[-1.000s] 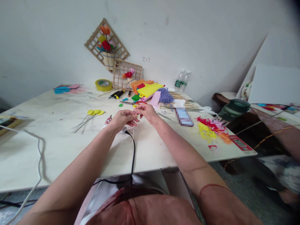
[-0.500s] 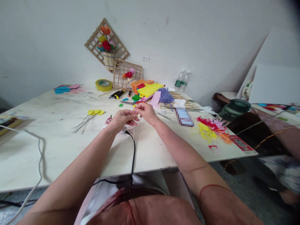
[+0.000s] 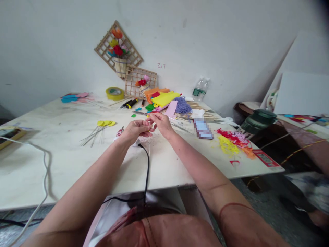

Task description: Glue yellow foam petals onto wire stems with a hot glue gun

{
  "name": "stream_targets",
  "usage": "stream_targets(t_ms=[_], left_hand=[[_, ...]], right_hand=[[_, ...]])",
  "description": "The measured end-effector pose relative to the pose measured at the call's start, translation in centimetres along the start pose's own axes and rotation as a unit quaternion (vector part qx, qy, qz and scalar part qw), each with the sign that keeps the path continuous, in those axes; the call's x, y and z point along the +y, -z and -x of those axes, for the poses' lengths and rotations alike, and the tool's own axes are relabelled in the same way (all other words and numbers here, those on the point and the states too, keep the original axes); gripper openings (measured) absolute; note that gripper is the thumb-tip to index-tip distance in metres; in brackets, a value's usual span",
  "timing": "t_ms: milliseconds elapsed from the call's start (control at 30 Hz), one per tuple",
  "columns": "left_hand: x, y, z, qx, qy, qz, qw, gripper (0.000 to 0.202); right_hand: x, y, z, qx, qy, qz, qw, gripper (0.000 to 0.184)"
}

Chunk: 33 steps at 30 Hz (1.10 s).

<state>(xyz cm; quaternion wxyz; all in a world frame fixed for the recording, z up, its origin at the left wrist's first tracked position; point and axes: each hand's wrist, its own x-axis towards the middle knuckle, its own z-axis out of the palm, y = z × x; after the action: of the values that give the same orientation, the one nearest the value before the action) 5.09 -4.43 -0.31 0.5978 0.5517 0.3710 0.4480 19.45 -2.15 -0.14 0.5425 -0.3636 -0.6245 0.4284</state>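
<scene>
My left hand (image 3: pixel 135 131) and my right hand (image 3: pixel 162 124) meet fingertip to fingertip above the table. The left fingers pinch a thin wire stem (image 3: pixel 149 145) that hangs straight down below them. My right thumb and fingers are closed at its upper end, over a small yellow piece (image 3: pixel 148 118) mostly hidden by the fingers. Beside my left wrist lies a glue gun (image 3: pixel 119 133) with a red-and-white pattern, partly covered by the hand. Several yellow felt petals on wire stems (image 3: pixel 105 123) rest to the left. Scissors (image 3: pixel 140 113) lie just beyond the hands.
Coloured felt sheets (image 3: pixel 164 98), purple yarn (image 3: pixel 182 105) and thin sticks are heaped at the back. A phone (image 3: pixel 203 129) and coloured scraps (image 3: pixel 228 145) lie to the right. Yellow tape (image 3: pixel 114 93) stands near the wall. A black cord (image 3: pixel 148 168) runs over the front edge.
Both hands stay together and their fingers shift only slightly on the stem. The whole view has moved a little, so everything sits slightly farther right.
</scene>
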Motion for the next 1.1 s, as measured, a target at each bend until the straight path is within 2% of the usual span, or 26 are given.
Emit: stream_targets(t_ms=[100, 333, 433, 567, 667, 800, 1000, 1100], left_hand=[[0.1, 0.1, 0.1, 0.005, 0.005, 0.009, 1.0, 0.032], [0.2, 0.3, 0.1, 0.018, 0.007, 0.014, 1.0, 0.034], [0.3, 0.3, 0.0, 0.032, 0.005, 0.008, 0.999, 0.032], [0.6, 0.7, 0.0, 0.057, -0.008, 0.008, 0.998, 0.029], [0.9, 1.5, -0.1, 0.094, -0.03, 0.019, 0.995, 0.028], [1.3, 2.8, -0.2, 0.133, -0.061, 0.042, 0.988, 0.027], [1.6, 3.3, -0.2, 0.153, -0.077, 0.046, 0.984, 0.024], [1.7, 3.2, -0.2, 0.142, -0.063, 0.035, 0.987, 0.023]], right_hand=[[0.1, 0.0, 0.1, -0.004, -0.014, -0.024, 1.0, 0.026], [0.7, -0.1, 0.0, 0.01, -0.045, -0.003, 0.999, 0.018], [1.2, 0.2, -0.3, 0.027, -0.059, 0.04, 0.997, 0.014], [2.5, 0.8, -0.9, 0.046, -0.056, 0.151, 0.986, 0.015], [3.6, 1.3, -1.3, 0.053, -0.015, 0.278, 0.959, 0.017], [4.1, 1.6, -1.1, 0.022, 0.038, 0.434, 0.9, 0.024], [4.3, 1.2, -0.5, -0.086, 0.096, 0.541, 0.831, 0.031], [4.4, 1.0, -0.5, -0.11, 0.098, 0.581, 0.8, 0.03]])
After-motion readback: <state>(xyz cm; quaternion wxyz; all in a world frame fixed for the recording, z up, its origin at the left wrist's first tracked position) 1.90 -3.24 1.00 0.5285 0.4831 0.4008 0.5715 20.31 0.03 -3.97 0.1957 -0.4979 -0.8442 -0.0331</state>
